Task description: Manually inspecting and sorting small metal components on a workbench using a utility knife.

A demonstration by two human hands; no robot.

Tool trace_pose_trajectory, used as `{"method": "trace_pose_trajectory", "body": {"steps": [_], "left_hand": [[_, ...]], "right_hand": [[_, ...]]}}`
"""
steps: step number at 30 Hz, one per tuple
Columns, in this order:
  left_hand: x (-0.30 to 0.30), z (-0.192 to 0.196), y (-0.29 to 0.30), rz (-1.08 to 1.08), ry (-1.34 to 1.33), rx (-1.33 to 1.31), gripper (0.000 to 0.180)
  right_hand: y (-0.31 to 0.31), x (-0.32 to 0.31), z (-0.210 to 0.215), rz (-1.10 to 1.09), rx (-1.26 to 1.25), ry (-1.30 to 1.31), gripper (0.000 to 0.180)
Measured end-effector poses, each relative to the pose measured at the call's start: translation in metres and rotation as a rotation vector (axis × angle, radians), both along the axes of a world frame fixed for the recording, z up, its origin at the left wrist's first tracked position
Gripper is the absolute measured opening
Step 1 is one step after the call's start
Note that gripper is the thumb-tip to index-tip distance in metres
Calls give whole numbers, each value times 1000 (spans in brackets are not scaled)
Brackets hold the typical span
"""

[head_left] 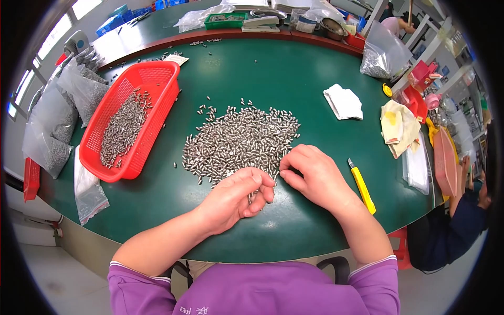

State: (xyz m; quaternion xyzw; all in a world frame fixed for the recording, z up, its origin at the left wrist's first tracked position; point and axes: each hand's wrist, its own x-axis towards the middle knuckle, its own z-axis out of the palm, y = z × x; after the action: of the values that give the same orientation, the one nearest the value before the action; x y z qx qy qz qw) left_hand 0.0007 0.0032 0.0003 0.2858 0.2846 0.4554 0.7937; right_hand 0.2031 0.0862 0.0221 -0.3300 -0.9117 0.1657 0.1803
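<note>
A broad pile of small silvery, bullet-shaped metal parts (239,137) lies on the green tabletop (273,236) in front of me. At the pile's near edge, my left hand (236,197) is turned partly palm up, its fingers curled around a few of these metal parts. My right hand (313,173) rests at the pile's lower right edge, thumb and forefinger pinched together; whatever is between them is too small to make out. To the left, a red perforated plastic basket (152,137) holds more of the same parts.
Clear bags of metal parts (52,128) stand at far left, with another bag (380,58) at back right. On the right lie a yellow utility knife (362,186), a white cloth (344,102) and a stained cloth (400,127). Another person (451,236) sits at far right.
</note>
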Motion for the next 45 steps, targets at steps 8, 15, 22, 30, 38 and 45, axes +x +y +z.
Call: {"method": "trace_pose_trajectory", "body": {"steps": [8,15,22,30,38,45], "left_hand": [[1,2,-1,-14,56,9,11],[3,1,-2,-25,66,6,14],[3,5,-2,-26,126,-22,14],[0,2,-2,-63,19,-27,21],[0,1,-1,-48,37,-14,24],[1,1,-1,-10,39,-20,16]], "right_hand": [[-8,-7,6,198,-91,374,18],[-12,-10,3,181,-178,518,29],[-12,-11,3,183,-142,506,29],[4,0,-3,20,-40,209,14],[0,0,-3,31,-12,45,13],[-5,-6,3,116,-85,255,12]]}}
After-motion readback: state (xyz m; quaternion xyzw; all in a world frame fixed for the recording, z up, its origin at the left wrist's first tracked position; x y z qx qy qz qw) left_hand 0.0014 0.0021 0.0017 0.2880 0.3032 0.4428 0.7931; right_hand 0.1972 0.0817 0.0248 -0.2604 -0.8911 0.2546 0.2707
